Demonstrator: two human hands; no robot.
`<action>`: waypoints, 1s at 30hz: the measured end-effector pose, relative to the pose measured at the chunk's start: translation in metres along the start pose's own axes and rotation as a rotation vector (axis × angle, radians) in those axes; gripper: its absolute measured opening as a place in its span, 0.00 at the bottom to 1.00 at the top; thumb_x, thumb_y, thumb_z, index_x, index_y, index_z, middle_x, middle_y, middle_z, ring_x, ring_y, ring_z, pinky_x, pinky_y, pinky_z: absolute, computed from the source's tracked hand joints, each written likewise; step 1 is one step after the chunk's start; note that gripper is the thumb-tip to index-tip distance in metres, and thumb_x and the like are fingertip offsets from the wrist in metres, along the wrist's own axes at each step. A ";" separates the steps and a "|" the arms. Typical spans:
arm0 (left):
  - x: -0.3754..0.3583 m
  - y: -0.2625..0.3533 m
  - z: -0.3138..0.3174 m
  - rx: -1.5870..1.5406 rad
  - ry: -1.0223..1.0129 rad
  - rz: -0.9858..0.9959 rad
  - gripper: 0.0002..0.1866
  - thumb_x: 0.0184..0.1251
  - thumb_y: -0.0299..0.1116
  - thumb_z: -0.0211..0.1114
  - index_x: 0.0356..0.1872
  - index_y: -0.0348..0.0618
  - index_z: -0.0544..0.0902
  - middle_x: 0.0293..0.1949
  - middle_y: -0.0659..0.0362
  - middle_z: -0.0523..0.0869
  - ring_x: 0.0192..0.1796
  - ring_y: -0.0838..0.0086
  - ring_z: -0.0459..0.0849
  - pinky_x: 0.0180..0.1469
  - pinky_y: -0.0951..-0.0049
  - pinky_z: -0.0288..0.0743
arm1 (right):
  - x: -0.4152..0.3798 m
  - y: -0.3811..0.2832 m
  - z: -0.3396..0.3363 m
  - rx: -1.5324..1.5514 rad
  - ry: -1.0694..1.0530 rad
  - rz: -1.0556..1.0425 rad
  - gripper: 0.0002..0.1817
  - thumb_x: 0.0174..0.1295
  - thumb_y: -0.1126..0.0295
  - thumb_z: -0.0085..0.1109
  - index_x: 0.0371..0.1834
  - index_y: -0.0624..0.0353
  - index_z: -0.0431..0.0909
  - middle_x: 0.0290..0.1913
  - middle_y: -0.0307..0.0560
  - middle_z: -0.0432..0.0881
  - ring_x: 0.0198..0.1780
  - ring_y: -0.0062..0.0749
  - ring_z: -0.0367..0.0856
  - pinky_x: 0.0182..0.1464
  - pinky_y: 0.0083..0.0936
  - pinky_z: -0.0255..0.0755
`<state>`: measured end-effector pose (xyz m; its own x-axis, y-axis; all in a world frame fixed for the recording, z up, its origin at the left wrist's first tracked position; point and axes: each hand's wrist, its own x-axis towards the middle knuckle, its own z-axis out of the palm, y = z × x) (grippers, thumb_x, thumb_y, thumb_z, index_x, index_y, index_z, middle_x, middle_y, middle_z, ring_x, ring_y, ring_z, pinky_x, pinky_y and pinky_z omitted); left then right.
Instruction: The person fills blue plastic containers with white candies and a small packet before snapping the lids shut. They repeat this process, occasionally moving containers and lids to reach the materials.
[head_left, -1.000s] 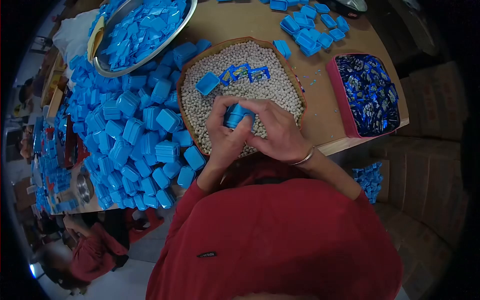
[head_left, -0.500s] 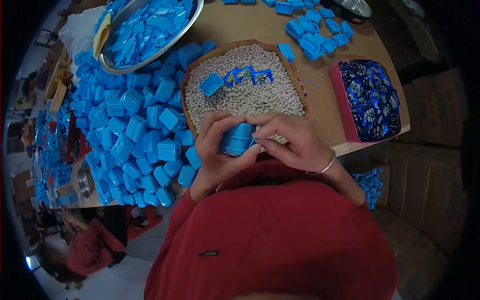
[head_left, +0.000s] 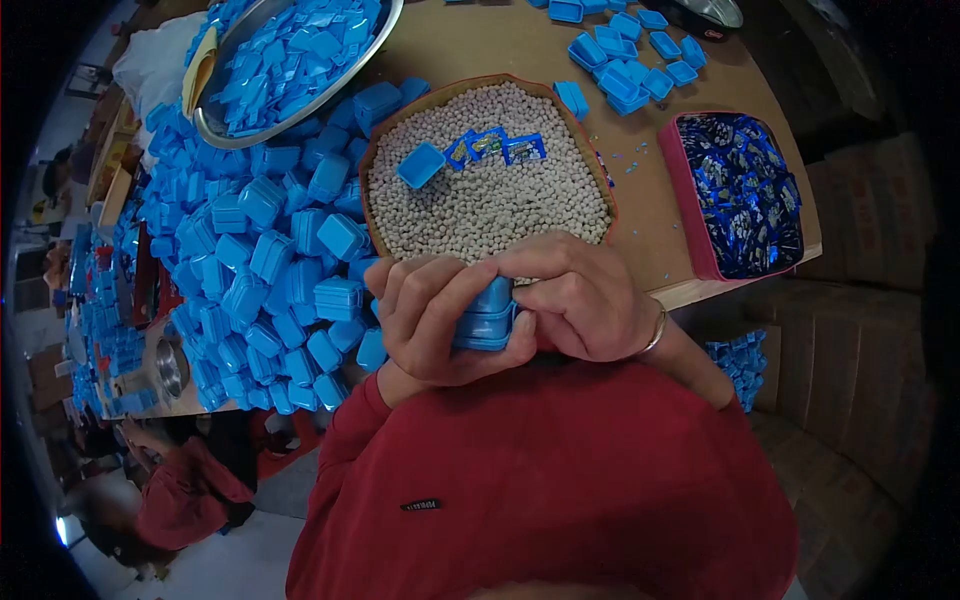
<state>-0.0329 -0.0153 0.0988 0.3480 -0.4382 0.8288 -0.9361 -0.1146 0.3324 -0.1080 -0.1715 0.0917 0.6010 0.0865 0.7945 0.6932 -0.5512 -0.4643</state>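
Close to my chest, a small blue plastic box [head_left: 486,328] is gripped between both hands, its lid seam facing me. My left hand [head_left: 430,315] wraps round its left side, thumb along the bottom front. On its right side, the fingers of my right hand [head_left: 585,300] press at the edge and corner. Just beyond my hands lies a shallow tray of pale round beads [head_left: 480,215]. On the beads rest an open blue box half [head_left: 420,165] and several shiny blue packets [head_left: 488,146].
Left is a large heap of closed blue boxes [head_left: 270,255], below a metal basin [head_left: 212,125] of flat blue pieces. At right stands a pink-sided container [head_left: 686,205] of shiny packets. Open blue boxes [head_left: 615,60] lie at the back. Another person [head_left: 185,490] sits lower left.
Both hands have shifted slightly, with the box turned and drawn a little lower toward my chest. My left fingers now cover more of its top.
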 end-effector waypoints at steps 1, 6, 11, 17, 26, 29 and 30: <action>0.001 0.001 0.000 0.003 -0.001 -0.001 0.22 0.35 0.39 0.73 0.37 0.44 0.82 0.30 0.61 0.79 0.30 0.72 0.77 0.34 0.73 0.64 | 0.000 -0.001 0.001 -0.008 0.017 -0.012 0.09 0.51 0.80 0.61 0.32 0.64 0.69 0.43 0.57 0.79 0.39 0.44 0.82 0.36 0.31 0.79; -0.002 -0.003 0.004 -0.040 -0.044 -0.050 0.22 0.35 0.39 0.73 0.36 0.44 0.82 0.29 0.60 0.79 0.29 0.72 0.77 0.35 0.73 0.64 | -0.001 -0.004 -0.005 0.013 -0.068 0.155 0.09 0.53 0.80 0.61 0.34 0.63 0.70 0.41 0.53 0.79 0.39 0.41 0.81 0.39 0.29 0.78; 0.004 -0.017 0.008 -0.201 -0.209 -0.106 0.24 0.35 0.38 0.75 0.38 0.44 0.81 0.29 0.60 0.79 0.29 0.70 0.77 0.37 0.71 0.64 | -0.005 0.001 -0.010 0.591 -0.034 0.736 0.14 0.58 0.74 0.62 0.45 0.63 0.71 0.41 0.47 0.78 0.46 0.30 0.79 0.50 0.26 0.73; 0.010 -0.027 0.002 -0.202 -0.411 -0.180 0.35 0.36 0.40 0.78 0.50 0.41 0.75 0.32 0.58 0.82 0.33 0.65 0.79 0.40 0.68 0.67 | -0.002 0.017 -0.017 0.506 -0.314 0.786 0.18 0.58 0.67 0.64 0.47 0.63 0.71 0.44 0.45 0.77 0.48 0.29 0.77 0.52 0.29 0.72; 0.001 -0.041 0.006 -0.272 -0.691 -0.285 0.50 0.40 0.42 0.79 0.66 0.39 0.63 0.37 0.57 0.81 0.40 0.65 0.81 0.46 0.69 0.69 | -0.028 0.046 0.019 0.476 -0.321 0.844 0.27 0.47 0.60 0.73 0.44 0.66 0.75 0.37 0.47 0.80 0.39 0.28 0.79 0.42 0.25 0.74; -0.013 -0.049 0.006 -0.656 -0.456 -0.742 0.49 0.42 0.37 0.79 0.67 0.37 0.61 0.41 0.55 0.81 0.45 0.69 0.80 0.52 0.70 0.70 | -0.038 0.046 0.013 0.804 -0.161 1.060 0.20 0.54 0.69 0.69 0.47 0.65 0.73 0.42 0.40 0.79 0.43 0.20 0.77 0.45 0.21 0.74; -0.025 -0.053 0.014 -0.778 -0.266 -0.839 0.48 0.43 0.35 0.79 0.67 0.36 0.62 0.43 0.55 0.81 0.47 0.72 0.79 0.55 0.71 0.70 | -0.036 0.047 0.013 0.818 -0.114 1.030 0.21 0.55 0.68 0.69 0.48 0.65 0.73 0.42 0.41 0.79 0.44 0.20 0.77 0.45 0.21 0.74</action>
<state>0.0074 -0.0111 0.0543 0.7334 -0.6673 0.1294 -0.1031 0.0790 0.9915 -0.0922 -0.1895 0.0358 0.9965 0.0227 -0.0804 -0.0836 0.2474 -0.9653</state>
